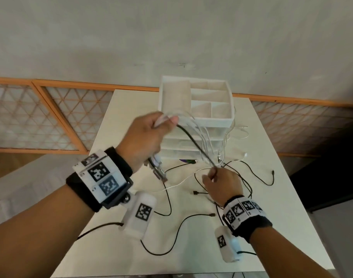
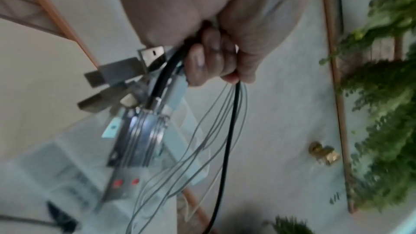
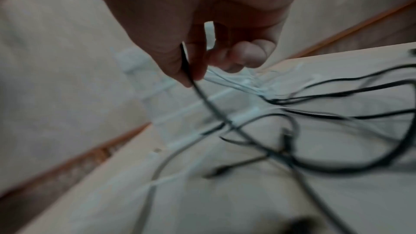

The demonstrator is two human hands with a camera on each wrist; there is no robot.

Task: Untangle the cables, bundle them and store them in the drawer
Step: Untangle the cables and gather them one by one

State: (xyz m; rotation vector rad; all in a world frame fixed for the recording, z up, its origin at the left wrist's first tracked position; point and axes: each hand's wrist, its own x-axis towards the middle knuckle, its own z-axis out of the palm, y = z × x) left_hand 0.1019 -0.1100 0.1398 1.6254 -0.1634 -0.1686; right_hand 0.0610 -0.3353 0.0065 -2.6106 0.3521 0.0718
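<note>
Left hand (image 1: 145, 135) clasps the limp, light cables (image 1: 199, 141) near their plugs; right hand (image 1: 221, 183) pinches the black cable (image 1: 193, 143) lower right, best held there.

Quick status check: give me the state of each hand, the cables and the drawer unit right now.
Left hand: raised, gripping a bunch of cables with plugs hanging below the fist.
Right hand: pinching the black cable.
Black cable: stretched between both hands.
White cables: hanging from left hand in loops.
Loose cables: still sprawled on the table.
Drawer unit: top tray open, drawers below look shut.
</note>
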